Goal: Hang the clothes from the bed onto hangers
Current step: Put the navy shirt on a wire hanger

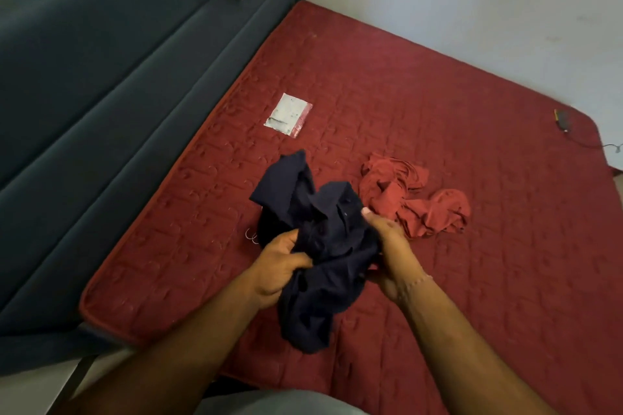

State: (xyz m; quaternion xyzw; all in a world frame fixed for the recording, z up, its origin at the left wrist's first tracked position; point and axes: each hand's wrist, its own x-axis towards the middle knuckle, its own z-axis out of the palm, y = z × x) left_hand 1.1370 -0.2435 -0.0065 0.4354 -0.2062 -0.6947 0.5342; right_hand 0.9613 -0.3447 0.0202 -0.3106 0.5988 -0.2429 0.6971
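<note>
Red quilted bedding (438, 104) fills the frame's centre and right, bordered upper left by a blue sofa (84, 94). A navy garment (313, 239) is gripped centrally by both the left hand (278, 268) and right hand (391, 249) (fingers curled into the cloth). Just right, a red garment (414, 199) lies crumpled; a small packet (288, 114) lies above, well apart.

Both hands, left hand (279, 266) and right hand (387, 246), grip the crumpled navy garment (323, 246) at frame center. A red garment (414, 202) lies just right on the red mattress (472, 111).
</note>
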